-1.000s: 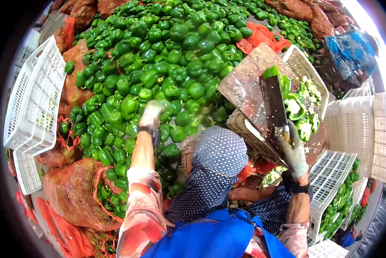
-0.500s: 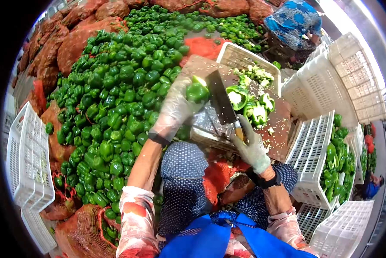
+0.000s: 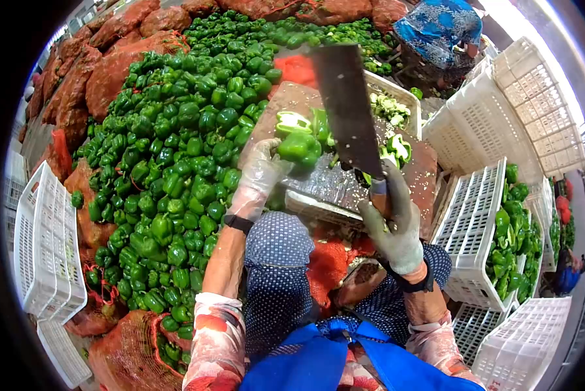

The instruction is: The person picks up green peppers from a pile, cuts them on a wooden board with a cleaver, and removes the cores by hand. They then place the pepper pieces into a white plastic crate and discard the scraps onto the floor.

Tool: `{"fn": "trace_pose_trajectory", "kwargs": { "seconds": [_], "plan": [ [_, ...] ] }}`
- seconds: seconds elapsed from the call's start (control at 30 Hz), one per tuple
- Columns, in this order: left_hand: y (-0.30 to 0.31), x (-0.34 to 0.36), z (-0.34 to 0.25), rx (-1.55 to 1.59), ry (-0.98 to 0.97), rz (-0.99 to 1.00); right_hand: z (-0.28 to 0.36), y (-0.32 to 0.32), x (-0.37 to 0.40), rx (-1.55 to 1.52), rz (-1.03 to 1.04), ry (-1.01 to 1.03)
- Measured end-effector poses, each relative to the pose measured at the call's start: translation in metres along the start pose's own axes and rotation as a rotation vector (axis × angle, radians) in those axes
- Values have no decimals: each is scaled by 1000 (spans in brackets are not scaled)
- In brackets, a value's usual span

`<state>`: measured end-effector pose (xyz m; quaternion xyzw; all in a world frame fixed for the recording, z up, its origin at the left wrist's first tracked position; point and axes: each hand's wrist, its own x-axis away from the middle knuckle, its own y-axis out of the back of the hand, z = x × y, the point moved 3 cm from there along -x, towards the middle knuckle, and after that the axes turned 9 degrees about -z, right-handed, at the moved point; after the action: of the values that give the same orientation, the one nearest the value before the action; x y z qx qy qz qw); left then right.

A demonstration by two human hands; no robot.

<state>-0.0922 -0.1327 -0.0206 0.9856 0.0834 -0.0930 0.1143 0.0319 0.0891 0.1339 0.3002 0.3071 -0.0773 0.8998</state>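
Observation:
My left hand, in a clear plastic glove, has its fingers curled against the left side of a green bell pepper; some fingertips are hidden. Behind that pepper, on the brown cutting board, lie cut pepper pieces with pale insides showing. My right hand, gloved in stained white, is closed round the wooden handle of a cleaver. Its broad dark blade points up and away above the board, hiding part of it. Another cut pepper sits right of the blade.
A large heap of green peppers spreads to the left, bordered by red mesh sacks. Behind the board a white crate holds pepper scraps. White crates stand on the right. Another person in blue patterned clothing is bent over at the back.
The cleaver has risen from beside the pepper, nearer the camera. My left hand and the pepper have shifted slightly down. Cut pieces now lie on the board behind the pepper.

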Motion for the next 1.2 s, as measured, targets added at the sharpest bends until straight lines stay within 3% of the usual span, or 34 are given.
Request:
{"fn": "trace_pose_trajectory", "kwargs": {
  "seconds": [0.03, 0.1, 0.13, 0.17, 0.2, 0.23, 0.3, 0.33, 0.37, 0.4, 0.43, 0.47, 0.5, 0.53, 0.57, 0.6, 0.67, 0.7, 0.73, 0.77, 0.8, 0.83, 0.87, 0.97, 1.03, 1.1, 1.13, 1.2],
  "plan": [
    [0, -1, 3, 23, 32, 1, 1, 0, 0, -11, -32, 22],
    [2, 0, 8, 5, 56, -19, -9, -11, -1, -20, 201, -308],
    [4, 4, -5, -15, 54, -37, -24, -25, -6, 198, 334, -130],
    [6, 6, -15, -38, 52, -54, -67, -44, 3, 225, 513, -96],
    [8, 6, -19, 44, 63, -4, -70, -42, 5, 272, 590, -185],
    [11, 2, -20, -128, 86, 20, -74, -45, -1, 319, 673, -249],
    [12, 7, -27, -80, 114, -29, -69, -45, 1, 206, 579, -175],
    [11, 3, -19, -116, 43, -31, -68, -39, 0, 322, 641, -287],
    [4, -1, -9, -178, -72, -31, -69, -34, 3, 259, 535, -193],
    [-2, -8, 2, -294, -224, -33, -56, -33, -2, 133, 514, -331],
    [-12, -14, 16, -444, -407, -34, -62, -27, 2, 172, 397, -230],
    [-17, -16, 28, -547, -509, -34, -52, -23, 4, 119, 315, -253],
    [-26, -19, 40, -624, -624, -37, -30, -23, -2, 25, 318, -582],
    [-4, -10, -14, -482, -225, 50, -27, -26, 0, -14, 255, -523],
    [-11, -17, 2, -451, -173, 115, -23, -27, 0, -26, 242, -506],
    [-12, -16, 30, -158, -90, 41, -15, -29, -2, -39, 229, -489],
    [24, 3, 8, 202, 277, 79, -18, -40, -4, 90, 400, -225],
    [25, 8, 56, 206, -43, -67, -20, -46, -4, 157, 482, -90],
    [61, 32, 21, 380, 297, 66, -27, -54, -2, 206, 577, -178],
    [75, 42, 63, 396, 391, 98, -35, -58, 2, 294, 597, -134],
    [101, 73, 76, 460, 481, -175, -45, -61, 6, 276, 568, -138],
    [132, 96, 99, 399, 560, -231, -54, -63, 9, 258, 543, -143],
    [171, 121, 117, 330, 519, -241, -60, -62, 11, 220, 499, -150],
    [272, 182, 190, -348, 604, -431, -62, -56, 7, 223, 500, -327],
    [325, 194, 243, -433, 593, -516, -67, -59, 6, 207, 508, -323],
    [320, 147, 145, -809, 604, -362, -68, -63, 8, 257, 516, -347],
    [328, 141, 180, -949, 401, -405, -73, -62, 8, 220, 538, -440],
    [325, 114, 179, -1005, 564, -265, -74, -62, 9, 205, 539, -419]
  ]
}}
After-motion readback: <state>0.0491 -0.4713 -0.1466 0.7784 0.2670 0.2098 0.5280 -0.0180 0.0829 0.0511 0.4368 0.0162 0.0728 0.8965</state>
